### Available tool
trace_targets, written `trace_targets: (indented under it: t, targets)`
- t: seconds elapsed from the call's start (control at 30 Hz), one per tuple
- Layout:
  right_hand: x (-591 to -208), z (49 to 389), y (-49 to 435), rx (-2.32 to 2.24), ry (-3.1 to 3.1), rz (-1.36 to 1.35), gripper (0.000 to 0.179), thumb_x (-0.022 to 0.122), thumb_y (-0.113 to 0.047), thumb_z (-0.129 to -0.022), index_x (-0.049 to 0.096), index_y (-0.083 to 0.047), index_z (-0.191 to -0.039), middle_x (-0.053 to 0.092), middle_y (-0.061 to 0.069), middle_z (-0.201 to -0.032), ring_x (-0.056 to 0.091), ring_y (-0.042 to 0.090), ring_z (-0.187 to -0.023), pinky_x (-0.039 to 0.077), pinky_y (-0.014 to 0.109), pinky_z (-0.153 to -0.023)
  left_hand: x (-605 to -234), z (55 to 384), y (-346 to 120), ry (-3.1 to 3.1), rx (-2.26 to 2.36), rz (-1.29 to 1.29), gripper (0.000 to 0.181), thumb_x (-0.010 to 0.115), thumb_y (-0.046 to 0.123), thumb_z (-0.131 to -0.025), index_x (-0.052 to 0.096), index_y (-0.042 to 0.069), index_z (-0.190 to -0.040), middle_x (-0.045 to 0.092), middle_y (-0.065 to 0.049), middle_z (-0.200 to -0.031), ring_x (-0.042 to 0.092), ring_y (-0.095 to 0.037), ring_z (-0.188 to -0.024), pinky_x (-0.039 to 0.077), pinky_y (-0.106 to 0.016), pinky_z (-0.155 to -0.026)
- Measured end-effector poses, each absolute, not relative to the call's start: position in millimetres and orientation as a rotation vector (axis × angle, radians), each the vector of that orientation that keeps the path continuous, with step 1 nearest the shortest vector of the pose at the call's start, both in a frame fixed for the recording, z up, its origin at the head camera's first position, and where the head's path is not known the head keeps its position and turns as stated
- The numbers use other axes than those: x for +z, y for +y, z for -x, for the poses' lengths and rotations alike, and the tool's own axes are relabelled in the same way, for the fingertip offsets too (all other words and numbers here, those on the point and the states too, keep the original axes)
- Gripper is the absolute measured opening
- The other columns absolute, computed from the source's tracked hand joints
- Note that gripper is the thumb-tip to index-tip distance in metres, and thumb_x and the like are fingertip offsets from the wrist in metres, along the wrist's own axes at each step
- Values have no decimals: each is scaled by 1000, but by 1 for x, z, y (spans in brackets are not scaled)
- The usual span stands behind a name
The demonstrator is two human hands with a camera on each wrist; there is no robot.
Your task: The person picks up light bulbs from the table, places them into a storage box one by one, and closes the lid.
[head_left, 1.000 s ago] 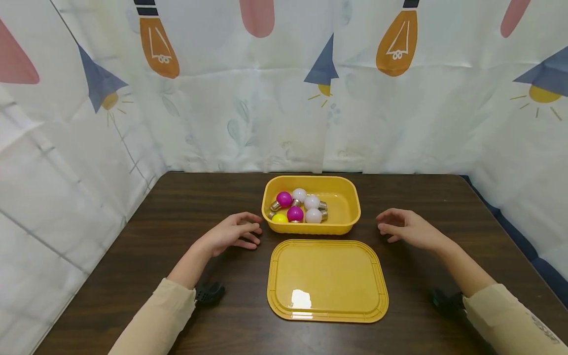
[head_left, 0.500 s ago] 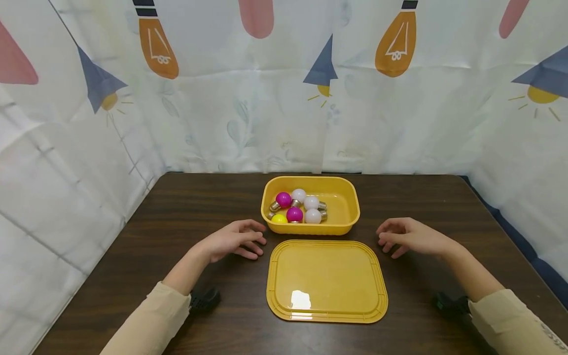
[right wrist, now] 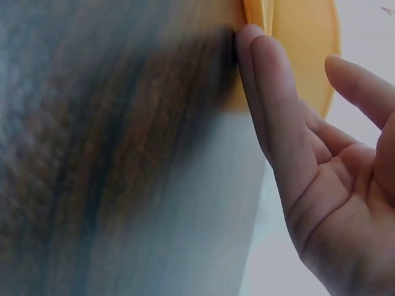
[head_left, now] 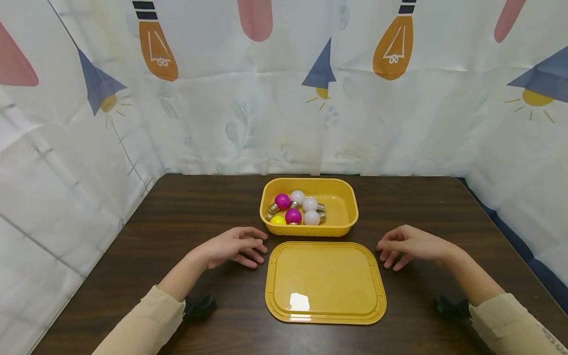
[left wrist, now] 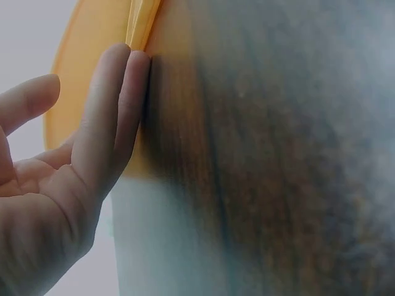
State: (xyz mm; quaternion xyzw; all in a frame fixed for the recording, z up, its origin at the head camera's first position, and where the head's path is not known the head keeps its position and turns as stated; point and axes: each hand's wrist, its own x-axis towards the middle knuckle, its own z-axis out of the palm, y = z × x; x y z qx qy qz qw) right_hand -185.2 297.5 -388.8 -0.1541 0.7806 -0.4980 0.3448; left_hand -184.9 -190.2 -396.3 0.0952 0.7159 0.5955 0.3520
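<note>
A flat yellow lid [head_left: 326, 283] with a raised rim lies on the dark wooden table. Behind it stands a yellow tub [head_left: 339, 230] with several small bulbs inside: white bulbs [head_left: 311, 218], magenta bulbs [head_left: 293, 216] and a yellow bulb [head_left: 278, 220]. My left hand [head_left: 235, 247] is held beside the lid's back left corner, fingers relaxed and empty. My right hand [head_left: 410, 245] hovers on the opposite side, by the lid's back right corner, also holding nothing. In each wrist view the fingers [left wrist: 102, 117] extend loosely, with the yellow plastic behind their tips.
The brown wood-grain table [head_left: 213, 202] reaches to a white printed curtain [head_left: 275, 123] at the back and sides. Black wrist cameras [head_left: 199, 306] sit under both cuffs. Dark blue fabric [head_left: 514, 229] runs along the table's right edge.
Both hands have moved down and nearer the body, from beside the tub to beside the lid's back corners. The tub, bulbs and lid have stayed put; the head view shifted slightly.
</note>
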Motion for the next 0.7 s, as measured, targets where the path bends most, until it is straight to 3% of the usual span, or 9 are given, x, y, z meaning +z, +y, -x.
trace_targets:
  t: [0.33, 0.7]
  targets:
    - [-388, 183, 298, -1322, 1943, 365, 42, 54, -26, -109, 62, 11, -128, 71, 22, -107, 71, 38, -97, 63, 47, -72, -397, 182, -188, 1817, 1522, -272, 53, 58, 24, -107, 46, -12, -144, 69, -21, -120, 71, -33, -105, 59, -44, -88]
    - [-393, 178, 295, -1364, 1851, 389, 40, 52, -22, -110, 62, 12, -129, 69, 24, -109, 69, 39, -101, 61, 49, -80, -400, 179, -187, 1827, 1561, -266, 49, 58, 22, -107, 53, -16, -137, 70, -23, -117, 71, -31, -103, 59, -41, -88]
